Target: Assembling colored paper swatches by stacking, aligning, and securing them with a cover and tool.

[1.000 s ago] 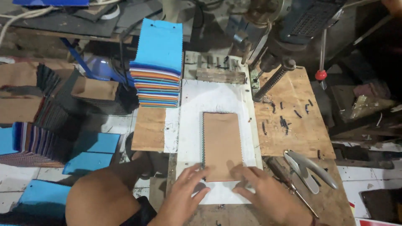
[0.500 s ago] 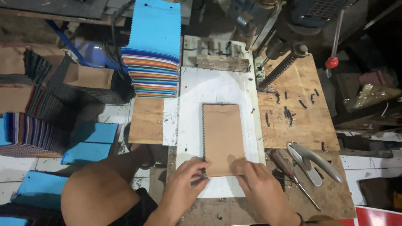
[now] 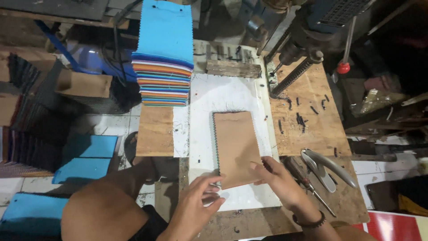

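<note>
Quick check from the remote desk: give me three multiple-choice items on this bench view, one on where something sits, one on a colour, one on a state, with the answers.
1. Where does the tall stack of fabric swatches stand?
A. Left of the white board, at its far end
B. On the plywood beside the drill press
C. In the person's lap

2. What colour is the stack's top sheet?
A. Red
B. Bright blue
C. Brown

3. How does the brown-covered bundle lie?
A. Standing on edge
B. Lifted in the air
C. Flat on the white board, both hands at its near end

Answers:
1 A, it rises at the board's far left.
2 B, blue faces up.
3 C, the left hand and right hand meet its near edge.
</note>
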